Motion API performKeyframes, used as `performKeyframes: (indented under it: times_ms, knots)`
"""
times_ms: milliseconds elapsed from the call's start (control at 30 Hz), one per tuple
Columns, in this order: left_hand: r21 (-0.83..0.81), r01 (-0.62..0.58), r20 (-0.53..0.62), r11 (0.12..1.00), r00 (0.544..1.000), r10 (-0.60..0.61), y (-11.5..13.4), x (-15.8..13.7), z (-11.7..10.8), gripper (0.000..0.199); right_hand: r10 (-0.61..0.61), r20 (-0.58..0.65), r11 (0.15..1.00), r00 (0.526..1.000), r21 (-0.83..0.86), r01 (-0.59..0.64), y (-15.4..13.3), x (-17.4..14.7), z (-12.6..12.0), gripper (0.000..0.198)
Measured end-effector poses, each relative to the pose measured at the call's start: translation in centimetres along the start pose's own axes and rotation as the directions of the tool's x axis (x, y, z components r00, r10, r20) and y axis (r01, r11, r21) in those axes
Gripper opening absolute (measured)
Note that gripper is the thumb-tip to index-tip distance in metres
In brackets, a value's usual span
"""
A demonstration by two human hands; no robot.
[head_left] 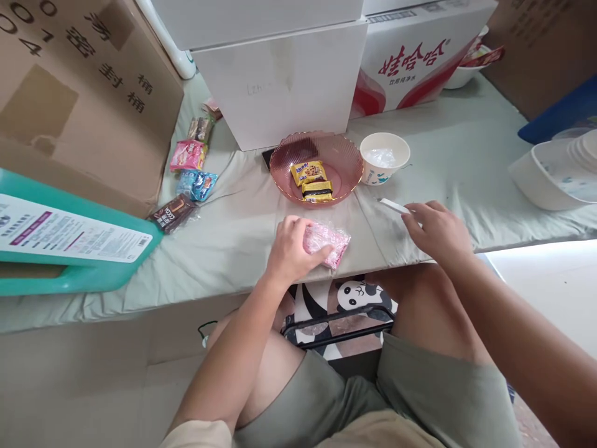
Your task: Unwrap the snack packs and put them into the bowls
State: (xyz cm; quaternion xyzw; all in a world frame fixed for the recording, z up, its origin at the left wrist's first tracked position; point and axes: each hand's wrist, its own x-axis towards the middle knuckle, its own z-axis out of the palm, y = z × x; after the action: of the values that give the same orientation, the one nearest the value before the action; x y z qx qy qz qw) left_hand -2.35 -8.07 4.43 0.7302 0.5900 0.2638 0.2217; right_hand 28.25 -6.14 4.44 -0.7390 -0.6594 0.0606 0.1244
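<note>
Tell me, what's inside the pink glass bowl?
The pink glass bowl holds two yellow snack packets, one showing cookies. A dark object pokes out from behind its left rim; the rest of it is covered, so I cannot tell what it is.

7ish snack pkts [326, 241], 2 bowls [316, 146].
</note>
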Motion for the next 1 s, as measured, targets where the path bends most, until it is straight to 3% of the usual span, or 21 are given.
performKeyframes:
  times_ms: [67,133,200,267,367,500,633,733,867,933,1000]
  knots:
    - [0.027,-0.040,0.053,0.999,0.998,0.038,0.4,-0.3,0.2,0.049,0.005,-0.050,0.999,0.999,-0.039,-0.007,0.0,0.7,0.8,0.044]
    - [0.039,-0.023,0.054,0.999,0.998,0.020,0.6,-0.4,0.2,0.035,-0.036,-0.080,0.999,0.996,0.009,0.037,-0.8,0.4,1.1,0.044]
    - [-0.008,0.017,0.023,1.000,1.000,-0.017,0.6,-0.3,0.0,0.014,-0.155,-0.024,0.971,0.988,0.179,0.157,-2.6,-0.6,1.3,0.041]
    - [-0.090,0.063,-0.018,0.994,0.998,-0.065,0.2,0.0,-0.5,0.008,-0.326,0.067,0.877,0.943,0.394,0.275,-4.9,-1.7,1.4,0.042]
    - [-0.240,0.181,-0.039,0.954,0.980,-0.196,-0.9,0.6,-1.3,0.008,-0.469,0.141,0.766,0.872,0.556,0.322,-8.1,-2.4,1.8,0.049]
    - [-0.434,0.319,-0.030,0.842,0.929,-0.368,-2.7,1.3,-2.4,0.013,-0.477,0.162,0.751,0.864,0.586,0.305,-9.8,-1.5,2.5,0.041]
    - [-0.502,0.436,0.024,0.747,0.870,-0.492,-4.3,1.6,-3.4,0.012,-0.508,0.016,0.683,0.861,0.617,0.391,-7.9,-0.5,2.7,0.024]
    - [-0.465,0.490,0.059,0.737,0.848,-0.526,-5.1,1.5,-3.9,0.010,-0.429,-0.097,0.704,0.898,0.587,0.400,-5.3,-0.2,2.7,0.018]
    - [-0.433,0.560,0.122,0.707,0.813,-0.569,-5.9,1.5,-4.1,0.011,-0.126,-0.193,0.856,0.973,0.475,0.204,-2.7,-0.1,2.0,0.018]
    - [-0.467,0.539,0.061,0.701,0.810,-0.583,-6.2,1.6,-4.1,0.022,0.004,-0.264,0.882,0.965,0.456,0.121,-2.7,-0.3,1.2,0.020]
    - [-0.486,0.421,-0.092,0.766,0.847,-0.523,-6.2,1.8,-4.1,0.038,-0.057,-0.269,0.868,0.961,0.463,0.181,-3.6,-0.5,0.4,0.020]
